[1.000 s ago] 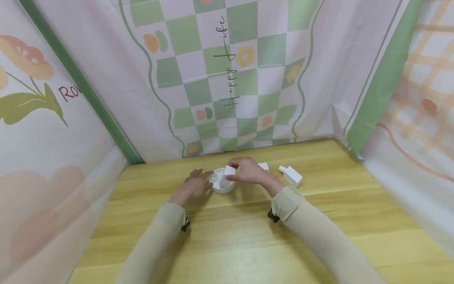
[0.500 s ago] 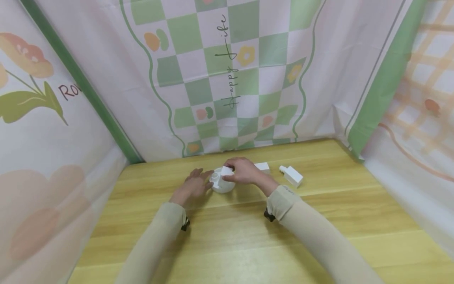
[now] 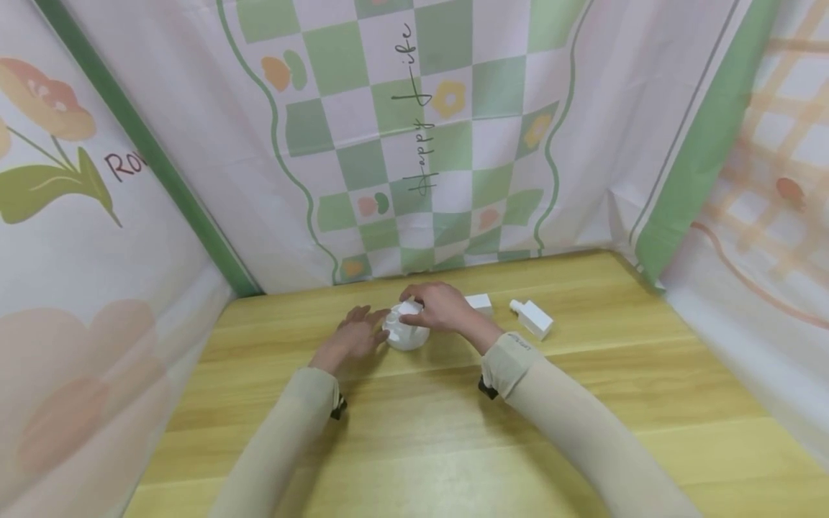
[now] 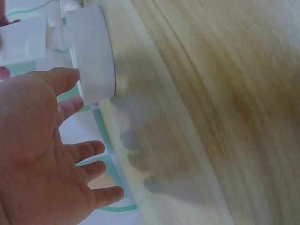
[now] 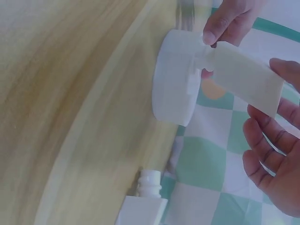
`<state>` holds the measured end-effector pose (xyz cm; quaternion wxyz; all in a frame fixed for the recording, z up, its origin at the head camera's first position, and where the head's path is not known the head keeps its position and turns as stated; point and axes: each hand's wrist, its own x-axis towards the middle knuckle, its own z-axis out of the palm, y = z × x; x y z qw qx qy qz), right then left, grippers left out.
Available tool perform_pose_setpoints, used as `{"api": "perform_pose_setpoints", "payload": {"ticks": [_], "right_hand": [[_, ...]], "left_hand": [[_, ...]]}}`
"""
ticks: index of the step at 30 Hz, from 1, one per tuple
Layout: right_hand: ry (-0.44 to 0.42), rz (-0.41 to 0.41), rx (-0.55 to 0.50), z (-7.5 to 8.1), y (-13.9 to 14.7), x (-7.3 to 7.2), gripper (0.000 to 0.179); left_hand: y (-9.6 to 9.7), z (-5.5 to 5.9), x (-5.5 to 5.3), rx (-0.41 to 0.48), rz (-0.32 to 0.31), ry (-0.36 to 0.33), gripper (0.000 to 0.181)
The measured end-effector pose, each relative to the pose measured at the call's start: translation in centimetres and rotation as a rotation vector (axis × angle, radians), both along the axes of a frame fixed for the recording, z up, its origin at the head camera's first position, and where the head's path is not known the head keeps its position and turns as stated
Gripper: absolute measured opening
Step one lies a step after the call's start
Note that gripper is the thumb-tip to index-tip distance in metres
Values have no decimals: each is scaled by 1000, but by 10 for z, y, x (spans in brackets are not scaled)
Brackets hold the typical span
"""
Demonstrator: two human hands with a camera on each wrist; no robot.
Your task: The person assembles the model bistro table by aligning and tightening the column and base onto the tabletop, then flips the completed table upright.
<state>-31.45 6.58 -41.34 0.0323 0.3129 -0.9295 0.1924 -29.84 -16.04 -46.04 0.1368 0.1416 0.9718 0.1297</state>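
Note:
A round white base (image 3: 406, 339) with raised round fittings on top sits on the wooden table. My left hand (image 3: 356, 337) lies at its left side, with thumb and index finger touching the rim in the left wrist view; the fingers (image 4: 89, 151) are spread. Above the base, my right hand (image 3: 443, 308) pinches a white rectangular block (image 5: 246, 77) between thumb and fingertips. The block's narrow neck (image 5: 206, 57) points down at one fitting. Whether the neck is seated in it, I cannot tell.
Right of the base lies a white block (image 3: 479, 303), partly hidden by my right hand. Farther right is a similar white block (image 3: 534, 321) with a ridged neck. Patterned cloth (image 3: 427, 144) hangs behind the wooden table (image 3: 414, 446) and along both sides.
My right hand has moved left and slightly away from me with the block, which now stands lower and more upright over the base. My left hand has stayed at the rim.

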Motion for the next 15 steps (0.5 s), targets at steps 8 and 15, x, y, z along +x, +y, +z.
{"api": "perform_pose_setpoints", "payload": {"ticks": [8, 15], "right_hand": [[-48, 71, 73, 6, 0, 3, 58], [-37, 26, 36, 1, 1, 2, 40]], "left_hand": [[0, 2, 0, 11, 10, -18, 59], [1, 2, 1, 14, 0, -4, 58]]}}
